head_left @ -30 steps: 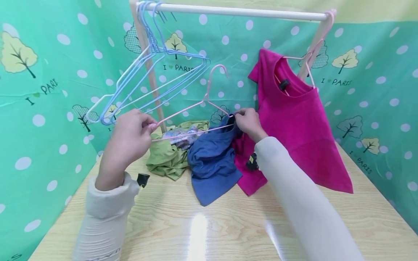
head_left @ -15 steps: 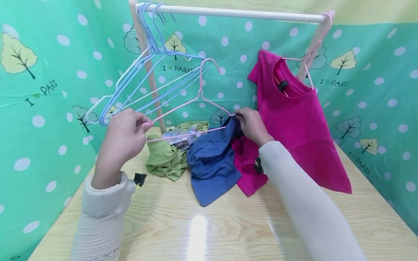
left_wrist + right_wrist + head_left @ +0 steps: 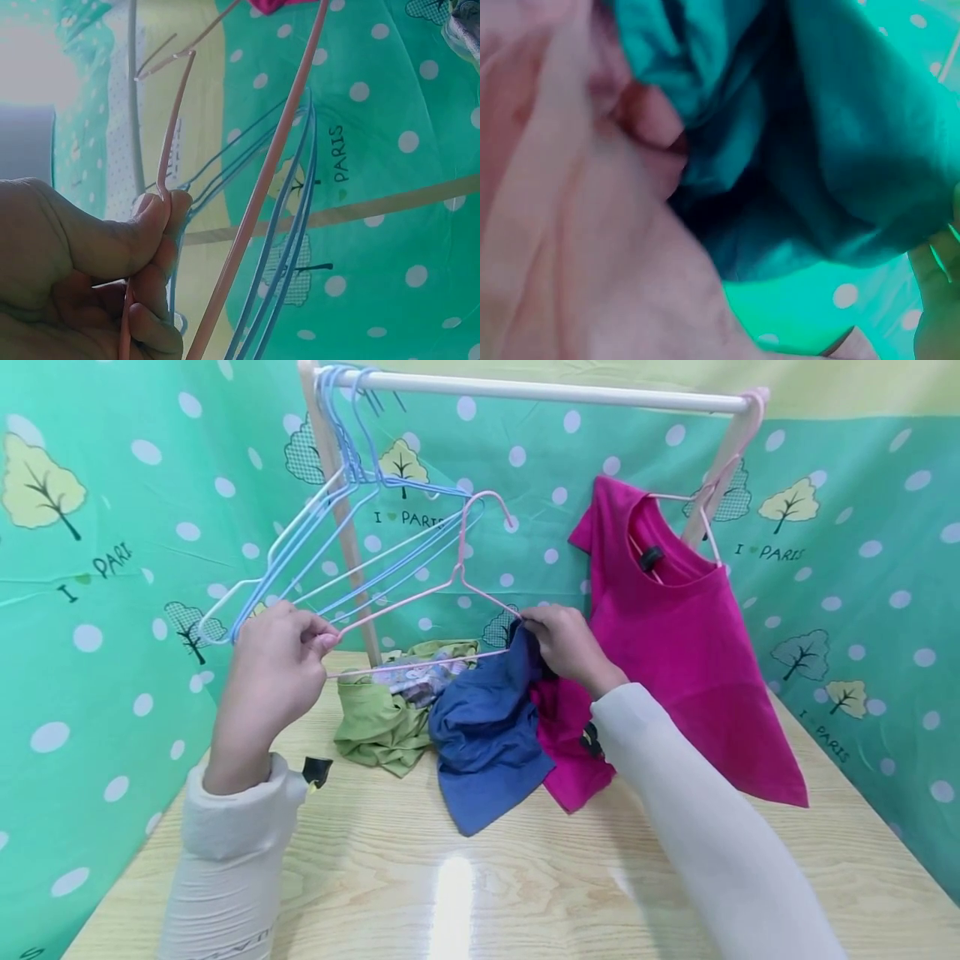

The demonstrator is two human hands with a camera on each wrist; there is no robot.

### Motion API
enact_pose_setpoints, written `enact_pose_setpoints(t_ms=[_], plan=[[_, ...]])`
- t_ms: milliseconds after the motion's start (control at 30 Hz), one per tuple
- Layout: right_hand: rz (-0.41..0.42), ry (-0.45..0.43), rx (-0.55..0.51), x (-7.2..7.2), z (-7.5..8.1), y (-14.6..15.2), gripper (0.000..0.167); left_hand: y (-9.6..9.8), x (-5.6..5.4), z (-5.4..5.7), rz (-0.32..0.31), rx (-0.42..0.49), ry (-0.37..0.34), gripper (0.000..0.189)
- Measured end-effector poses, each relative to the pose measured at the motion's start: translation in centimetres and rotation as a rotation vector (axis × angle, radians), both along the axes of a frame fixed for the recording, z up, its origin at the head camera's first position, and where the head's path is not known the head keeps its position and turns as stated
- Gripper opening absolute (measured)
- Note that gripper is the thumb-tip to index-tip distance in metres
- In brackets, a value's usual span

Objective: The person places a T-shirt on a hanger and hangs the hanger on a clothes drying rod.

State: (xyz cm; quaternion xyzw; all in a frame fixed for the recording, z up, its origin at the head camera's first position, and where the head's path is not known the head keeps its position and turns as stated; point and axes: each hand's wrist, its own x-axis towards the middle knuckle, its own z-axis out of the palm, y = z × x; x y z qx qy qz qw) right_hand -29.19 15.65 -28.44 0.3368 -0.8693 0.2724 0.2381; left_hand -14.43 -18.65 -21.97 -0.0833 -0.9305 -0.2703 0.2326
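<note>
Pinching pink hanger point(image 3: 420, 610) end with left hand point(image 3: 273, 664), right hand point(image 3: 566, 643) gripping blue garment point(image 3: 483, 727) at other end

Two hands are seen: left hand point(image 3: 277, 652), right hand point(image 3: 566, 643). Two pink hangers are counted: held hanger point(image 3: 450, 589), shirt's hanger point(image 3: 705, 502). One blue garment point(image 3: 483, 727) is gripped.

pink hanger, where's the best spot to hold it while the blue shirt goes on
Hold the pink hanger at its left shoulder bend, coming from the left, as the left hand does now. A thumb-and-finger grip on that bend keeps the thin wire from twisting and leaves the right end free, where the right hand feeds the blue shirt on.
</note>
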Motion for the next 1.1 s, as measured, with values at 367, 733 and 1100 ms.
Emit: enact_pose_setpoints(t_ms=[367, 733, 1100], plan=[[-0.023, -0.054, -0.058, 0.6, 0.4, -0.4, 0.035, -0.7, 0.2, 0.3, 0.01, 0.028, -0.031, 0.017], [-0.053, 0.17, -0.135, -0.2, -0.5, 0.7, 0.016, -0.9, 0.3, 0.5, 0.007, 0.036, -0.046, 0.017], [-0.079, 0.233, -0.093, 0.2, -0.1, 0.7, 0.017, -0.3, 0.0, 0.1, -0.012, 0.038, -0.011, 0.017]])
